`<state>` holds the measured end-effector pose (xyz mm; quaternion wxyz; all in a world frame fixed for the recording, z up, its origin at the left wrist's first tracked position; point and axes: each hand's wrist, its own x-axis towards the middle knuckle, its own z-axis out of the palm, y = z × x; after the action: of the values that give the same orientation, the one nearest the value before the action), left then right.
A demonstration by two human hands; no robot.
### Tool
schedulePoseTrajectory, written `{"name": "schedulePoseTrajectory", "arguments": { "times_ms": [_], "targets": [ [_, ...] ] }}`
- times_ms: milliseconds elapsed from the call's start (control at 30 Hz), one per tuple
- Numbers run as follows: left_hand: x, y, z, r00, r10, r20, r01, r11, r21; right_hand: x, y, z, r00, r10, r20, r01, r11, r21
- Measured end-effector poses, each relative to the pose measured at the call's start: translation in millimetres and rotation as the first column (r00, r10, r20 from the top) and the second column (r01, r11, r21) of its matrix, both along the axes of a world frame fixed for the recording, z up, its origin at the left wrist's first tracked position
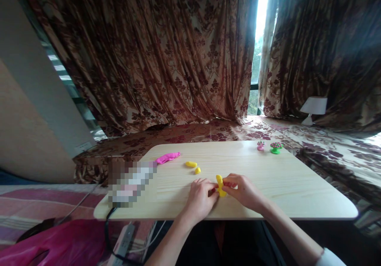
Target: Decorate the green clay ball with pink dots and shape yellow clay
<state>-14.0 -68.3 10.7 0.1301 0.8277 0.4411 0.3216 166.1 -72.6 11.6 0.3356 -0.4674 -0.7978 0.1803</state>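
Observation:
Both of my hands meet over the front half of the table around a yellow modelling clay figure (220,184), which has a long upright part and a wider lower end. My left hand (201,196) pinches its left side between thumb and fingers. From the right, my right hand (242,190) grips it with thumb and forefinger. Just beyond the left hand lie a small yellow clay lump (198,170) and a short yellow clay roll (191,164). Farther left is a long pink clay strip (167,158).
Two small clay pieces, a pink one (260,145) and a green one with a dotted top (276,147), stand at the table's (309,190) back right. A blurred-out object (132,184) with a black cable occupies the left edge. Behind are a lamp (314,106) and curtains (178,59).

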Motion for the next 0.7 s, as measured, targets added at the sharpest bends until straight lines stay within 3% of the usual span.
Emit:
{"name": "schedulePoseTrajectory", "arguments": {
  "times_ms": [167, 333, 700],
  "targets": [
    [3.4, -2.1, -4.5, 0.997, 0.071, 0.028, -0.072, 0.997, 0.014, 1.8, -3.2, -2.6, 0.998, -0.052, 0.021, 0.052, 0.999, 0.009],
    [1.4, 1.6, -8.8, 0.996, 0.062, 0.058, -0.062, 0.998, 0.001, 0.8, -4.4, -7.6, 0.996, -0.066, 0.060, 0.065, 0.998, 0.022],
    [-1.8, 3.0, -6.9, 0.997, 0.051, -0.058, -0.048, 0.997, 0.058, -3.1, -5.7, -3.6, 0.992, -0.046, 0.119, 0.035, 0.996, 0.088]
  ]
}}
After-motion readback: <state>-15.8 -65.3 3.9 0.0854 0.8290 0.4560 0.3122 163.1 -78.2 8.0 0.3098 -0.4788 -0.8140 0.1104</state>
